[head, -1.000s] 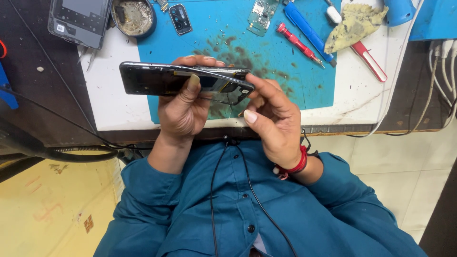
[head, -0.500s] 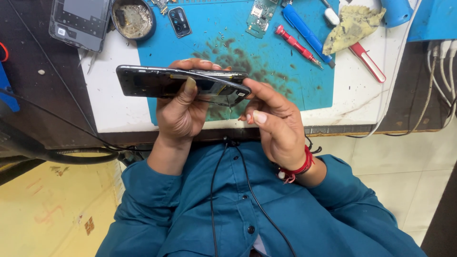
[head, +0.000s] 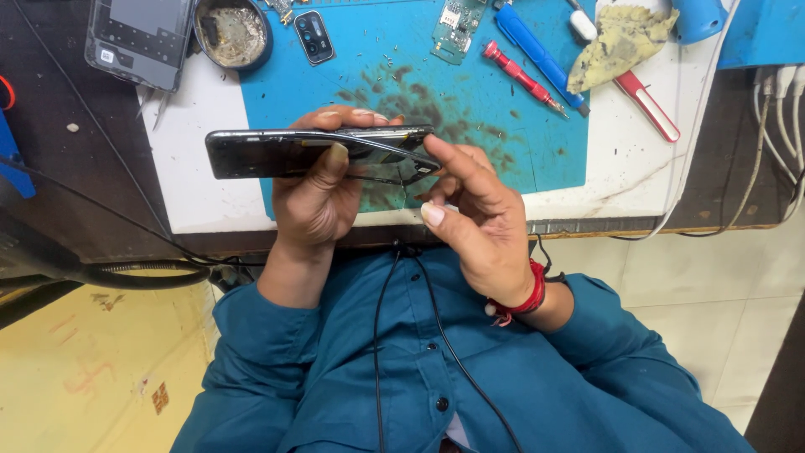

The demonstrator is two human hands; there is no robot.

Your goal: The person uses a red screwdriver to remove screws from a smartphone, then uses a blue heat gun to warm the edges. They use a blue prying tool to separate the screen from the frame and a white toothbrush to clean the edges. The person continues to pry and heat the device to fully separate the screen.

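From my feed I see the left hand (head: 314, 205) wrapped around a black slab-shaped phone body (head: 285, 153), held edge-on above the near edge of the blue rubber work mat (head: 470, 101) — thumb pressed on the near side, fingers curled over the far edge. The right hand (head: 478, 222) sits at the phone's right end, where a thin dark panel (head: 394, 149) is lifted away from the frame; its fingertips pinch at that corner, though I cannot tell exactly what they grip. A red thread band (head: 524, 298) circles the right wrist. Farther back on the mat lie a red-handled screwdriver (head: 521, 78), a blue pry tool (head: 537, 54) and a small green circuit board (head: 457, 21) — all well apart from both hands
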